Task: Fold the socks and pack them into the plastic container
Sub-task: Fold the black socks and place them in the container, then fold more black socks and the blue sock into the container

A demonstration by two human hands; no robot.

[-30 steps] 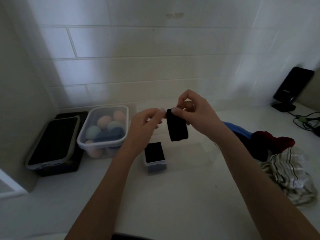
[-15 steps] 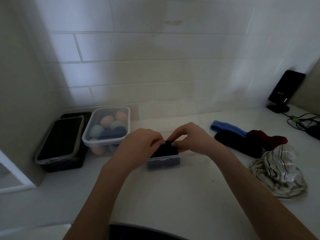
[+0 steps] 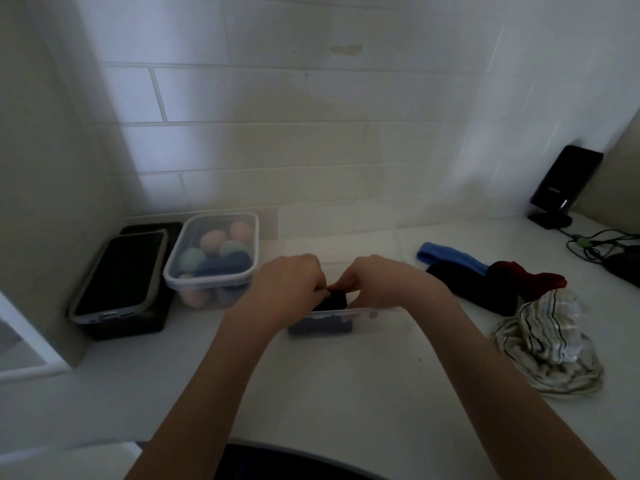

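We see left hand point(image 3: 289, 284) and right hand point(image 3: 375, 284) both curled tight, fingertips pinching folded black sock point(image 3: 335, 301), pressing it into left end of clear plastic container point(image 3: 377, 315); loose socks point(image 3: 485, 278) lie right of container, well apart; lidded tub of coloured balls point(image 3: 211, 261) left of container

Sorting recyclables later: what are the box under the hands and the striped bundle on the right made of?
The box looks like clear, glossy plastic: dark socks show through its wall. The striped bundle looks like soft knit fabric, matte and crumpled into folds; the fibre can't be told.
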